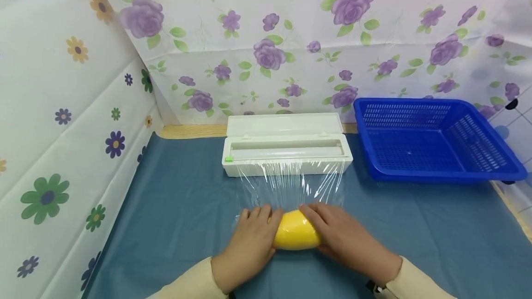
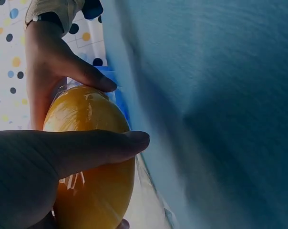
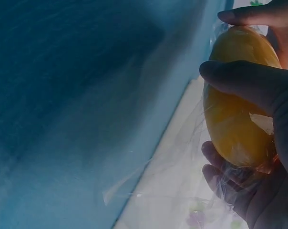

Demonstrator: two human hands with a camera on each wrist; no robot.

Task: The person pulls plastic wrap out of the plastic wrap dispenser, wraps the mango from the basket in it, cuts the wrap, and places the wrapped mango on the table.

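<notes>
A smooth yellow oval fruit (image 1: 297,231), its exact kind unclear, is held between both hands above the blue tablecloth. Shiny plastic wrap (image 1: 287,183) clings to it and stretches back to a white cling film dispenser (image 1: 287,166). My left hand (image 1: 254,239) grips one end, its thumb (image 2: 101,148) lying across the fruit in the left wrist view. The other end is gripped by my right hand (image 1: 349,238); its thumb (image 3: 244,81) crosses the fruit in the right wrist view, with fingertips under the film. Loose film (image 3: 158,186) hangs beside that hand.
The dispenser's lid (image 1: 284,125) is raised, showing a film roll (image 1: 287,152) inside and a green piece (image 1: 229,158) at its left front. A blue plastic basket (image 1: 436,173) stands at the back right. Flowered sheets (image 1: 249,26) hang behind and at left.
</notes>
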